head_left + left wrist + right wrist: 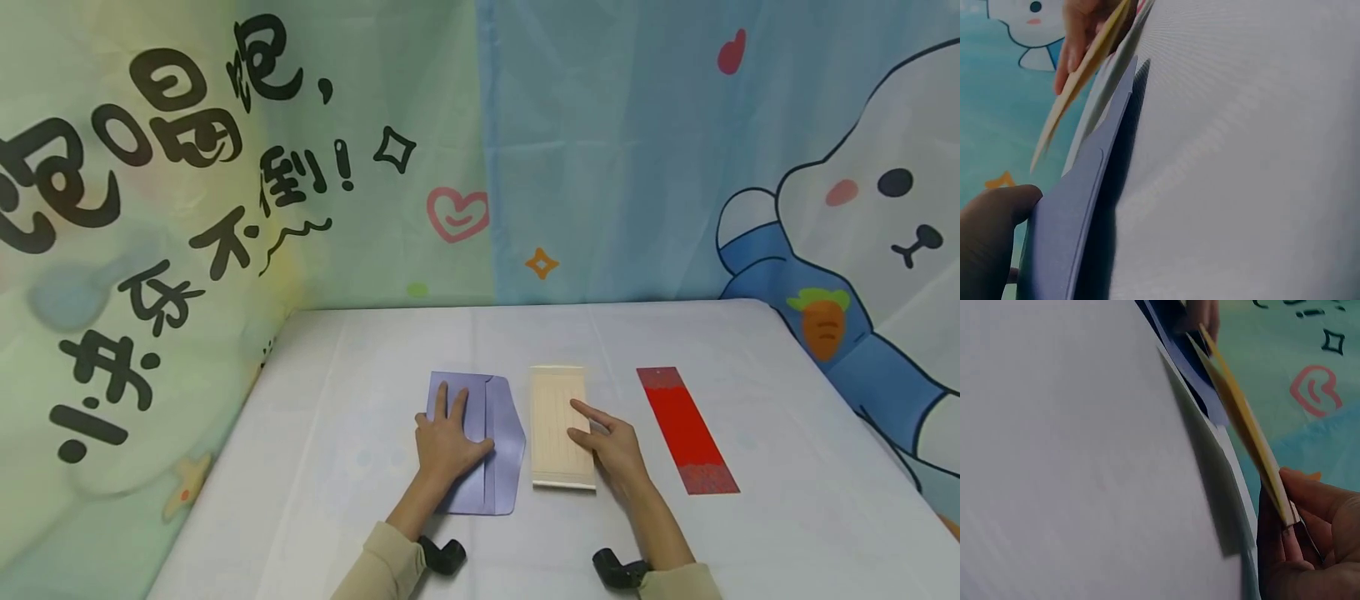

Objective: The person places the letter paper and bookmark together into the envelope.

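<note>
Head view: bright, even | wrist views: dimmer, soft — dark shadow under purple envelope (1067, 222)

Left hand (447, 446) lies palm down, fingers spread, thumb stretched out sideways; right hand (617, 450) pinches between thumb and fingers; both forearms (663, 523) reach forward, slanting inward.

A white-covered desk (360, 358) carries, toward its right side, a red strip (686, 429) with duller ends, lying at a slant. Behind it, a backdrop (585, 167), green at left and blue at right, bears black lettering (222, 262), a pink outlined heart (459, 220), an orange four-pointed star (542, 263) and a solid red heart (732, 53); at far right, a white cartoon animal (847, 242) in blue displays a carrot (823, 327).
</note>
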